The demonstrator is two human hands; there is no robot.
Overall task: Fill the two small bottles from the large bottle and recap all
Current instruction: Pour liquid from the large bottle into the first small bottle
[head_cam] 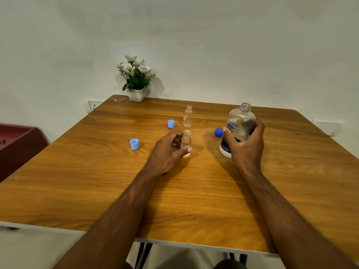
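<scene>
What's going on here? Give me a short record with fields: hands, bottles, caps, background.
left hand: grips near small bottle, uncapped, upright
right hand: grips large bottle, open, slightly tilted
far small bottle: upright, uncapped, untouched
light blue caps: loose on table
dark blue cap: beside large bottle
background: potted flowers at the wall

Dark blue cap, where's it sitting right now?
In the head view the dark blue cap lies on the table, right of centre, just left of the large bottle that the right hand grips.
</scene>
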